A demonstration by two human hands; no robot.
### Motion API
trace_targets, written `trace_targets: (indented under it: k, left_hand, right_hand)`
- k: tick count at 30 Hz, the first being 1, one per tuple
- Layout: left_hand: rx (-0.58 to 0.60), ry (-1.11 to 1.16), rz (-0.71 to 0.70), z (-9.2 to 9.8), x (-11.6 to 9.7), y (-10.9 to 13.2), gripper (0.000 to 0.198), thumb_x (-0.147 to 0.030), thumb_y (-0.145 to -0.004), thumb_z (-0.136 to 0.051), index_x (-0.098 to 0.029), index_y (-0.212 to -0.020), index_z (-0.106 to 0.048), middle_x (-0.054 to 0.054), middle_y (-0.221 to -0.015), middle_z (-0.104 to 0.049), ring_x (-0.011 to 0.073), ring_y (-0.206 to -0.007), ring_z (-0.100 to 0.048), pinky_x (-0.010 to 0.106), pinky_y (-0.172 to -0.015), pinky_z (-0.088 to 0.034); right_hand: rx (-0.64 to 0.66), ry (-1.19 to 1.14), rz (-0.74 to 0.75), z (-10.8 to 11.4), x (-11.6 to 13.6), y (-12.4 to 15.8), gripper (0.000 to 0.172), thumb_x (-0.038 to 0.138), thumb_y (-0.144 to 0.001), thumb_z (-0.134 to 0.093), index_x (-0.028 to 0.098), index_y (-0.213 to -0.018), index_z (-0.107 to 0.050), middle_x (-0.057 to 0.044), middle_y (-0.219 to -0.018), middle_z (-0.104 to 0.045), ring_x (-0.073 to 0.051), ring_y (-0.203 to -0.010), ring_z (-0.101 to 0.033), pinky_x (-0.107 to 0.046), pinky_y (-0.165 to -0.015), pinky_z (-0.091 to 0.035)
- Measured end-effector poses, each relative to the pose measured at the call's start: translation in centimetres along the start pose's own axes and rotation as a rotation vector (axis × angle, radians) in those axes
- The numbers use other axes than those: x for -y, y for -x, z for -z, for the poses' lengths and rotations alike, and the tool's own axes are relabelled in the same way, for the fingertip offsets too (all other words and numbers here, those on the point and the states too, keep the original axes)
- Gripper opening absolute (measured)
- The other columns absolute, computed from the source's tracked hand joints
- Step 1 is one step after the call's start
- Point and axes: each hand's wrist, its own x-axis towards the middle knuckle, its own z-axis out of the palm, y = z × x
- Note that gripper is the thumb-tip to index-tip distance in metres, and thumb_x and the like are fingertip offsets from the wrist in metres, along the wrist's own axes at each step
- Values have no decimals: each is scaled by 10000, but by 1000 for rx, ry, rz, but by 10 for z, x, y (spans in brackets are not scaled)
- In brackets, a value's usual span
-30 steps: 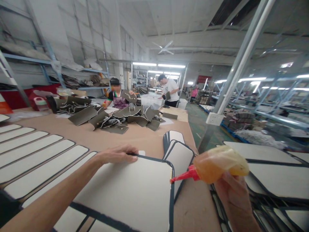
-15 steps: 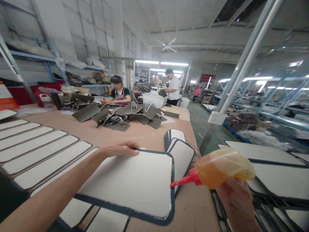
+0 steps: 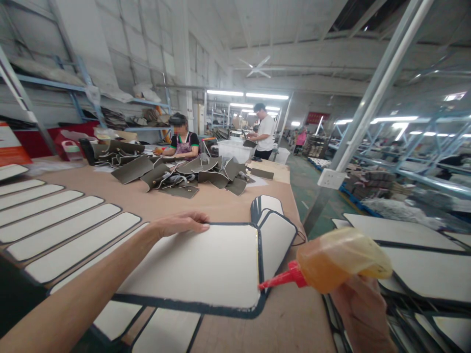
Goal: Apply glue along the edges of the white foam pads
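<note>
A white panel (image 3: 206, 267) with rounded corners and a dark border is raised and tilted above the table. My left hand (image 3: 186, 224) grips its far edge, thumb on the white face and fingers behind. In my right hand (image 3: 358, 304) is a squeeze bottle (image 3: 331, 257) of amber liquid, lying nearly sideways. Its red nozzle (image 3: 283, 277) points left, the tip at the panel's right border near the lower corner. A thin yellowish line of glue (image 3: 257, 245) runs along that right border. The fingers round the bottle are partly hidden by it.
Similar long panels (image 3: 73, 228) lie in a row at the left. A stack of panels (image 3: 274, 235) sits behind the held one, more panels (image 3: 423, 267) at right. A heap of grey-green pieces (image 3: 184, 171) covers the table's far part. Two co-workers (image 3: 183, 142) are beyond; a metal post (image 3: 353, 127) stands right.
The nozzle tip has moved down the panel's right border toward the lower corner. The panel's near edge has risen slightly, with my left hand still on it.
</note>
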Motion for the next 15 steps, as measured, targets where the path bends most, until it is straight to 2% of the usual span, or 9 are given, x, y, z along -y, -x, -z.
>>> trace_targets:
  k: [7, 11, 15]
  left_hand:
    - [-44, 49, 51, 2, 6, 4, 257, -424, -734, -598, -175, -795, -584, -21, -709, -552, 132, -654, -466, 216, -598, -347]
    - [-122, 74, 23, 2, 14, 6, 262, -425, -736, -599, -171, -800, -606, 1, -748, -585, 154, -689, -506, 228, -609, -377]
    - [-200, 222, 63, -3, 25, 6, 284, -421, -709, -639, -170, -840, -612, 19, -788, -613, 167, -712, -541, 233, -606, -399]
  right_hand:
    - [-53, -21, -37, -2, 3, 6, 642, 270, -425, -791, 279, -1041, -609, -17, -929, -666, -174, -739, -631, -231, -596, -531]
    - [-63, -6, 11, 2, 1, 12, 576, 250, -514, -777, 271, -1063, -604, -15, -995, -645, -175, -813, -628, -224, -637, -528]
    - [-56, -15, 117, 4, -3, 15, 513, 230, -599, -754, 242, -1087, -597, -25, -1074, -627, -172, -919, -604, -197, -689, -517]
